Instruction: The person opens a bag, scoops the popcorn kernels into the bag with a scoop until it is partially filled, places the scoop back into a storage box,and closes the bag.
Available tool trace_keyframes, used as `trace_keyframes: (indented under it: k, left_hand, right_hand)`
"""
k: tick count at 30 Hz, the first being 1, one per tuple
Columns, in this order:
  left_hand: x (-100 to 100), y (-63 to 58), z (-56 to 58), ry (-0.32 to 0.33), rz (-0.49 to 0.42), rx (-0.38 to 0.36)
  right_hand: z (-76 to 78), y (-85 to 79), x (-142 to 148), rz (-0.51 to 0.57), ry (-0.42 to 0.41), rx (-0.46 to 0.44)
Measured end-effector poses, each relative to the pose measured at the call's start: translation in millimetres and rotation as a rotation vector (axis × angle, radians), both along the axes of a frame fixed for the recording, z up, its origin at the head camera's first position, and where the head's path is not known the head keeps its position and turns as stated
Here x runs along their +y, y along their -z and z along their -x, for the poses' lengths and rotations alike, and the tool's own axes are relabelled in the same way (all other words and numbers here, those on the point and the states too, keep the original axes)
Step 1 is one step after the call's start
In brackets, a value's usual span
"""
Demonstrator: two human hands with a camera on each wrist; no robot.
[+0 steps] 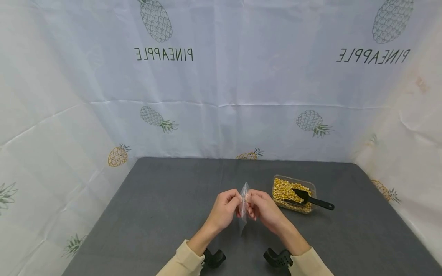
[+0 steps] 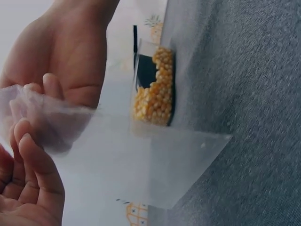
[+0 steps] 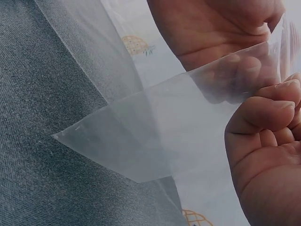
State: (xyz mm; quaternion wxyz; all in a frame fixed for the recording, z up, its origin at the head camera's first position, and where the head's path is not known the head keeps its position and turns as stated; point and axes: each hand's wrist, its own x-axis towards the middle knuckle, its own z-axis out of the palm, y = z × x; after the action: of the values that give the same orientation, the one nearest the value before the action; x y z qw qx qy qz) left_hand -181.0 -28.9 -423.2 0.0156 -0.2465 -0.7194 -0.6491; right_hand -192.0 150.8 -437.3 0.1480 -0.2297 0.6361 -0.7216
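Observation:
Between the two hands hangs a clear plastic bag (image 1: 243, 205), its lower corner pointing down in both wrist views. My left hand (image 1: 223, 210) pinches one side of its upper edge, and my right hand (image 1: 266, 211) pinches the other side. In the right wrist view, ridged lines run along the top of the bag (image 3: 127, 136). The bag looks flat, with nothing inside. To the right of the right hand stands a clear plastic box of yellow corn kernels (image 1: 288, 191), with a black scoop (image 1: 319, 202) lying in it, its handle over the rim.
A dark grey cloth covers the table (image 1: 165, 207). Behind and at the sides hangs a white curtain (image 1: 221, 76) printed with pineapples. Black wrist mounts (image 1: 215, 259) sit below both wrists.

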Motion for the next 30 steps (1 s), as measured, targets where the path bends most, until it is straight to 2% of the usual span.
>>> trace_keyframes:
  k: [3,5,10,16,20,30]
  left_hand:
    - [0.8,14.0,6.6,-0.013,0.009,0.003]
    - [0.7,18.4,8.4,-0.017,0.011,0.013]
    - [-0.1,18.5,8.9,-0.012,0.011,0.008]
    - [-4.8,17.2,10.6,-0.017,-0.041,-0.034]
    - [-6.0,13.9,10.4,-0.022,-0.028,-0.039]
    - [-9.1,12.5,14.0,-0.137,0.049,0.004]
  right_hand:
    - [0.1,-0.2,0.0,-0.005,-0.005,0.005]
    - [0.0,-0.6,-0.1,-0.008,-0.005,0.006]
    - [0.2,-0.9,-0.4,-0.009,-0.011,0.002]
    - [1.6,0.4,1.1,0.037,0.005,-0.015]
    - [1.9,0.2,2.0,0.034,0.009,-0.032]
    - [1.7,-2.5,7.5,-0.004,0.057,0.000]
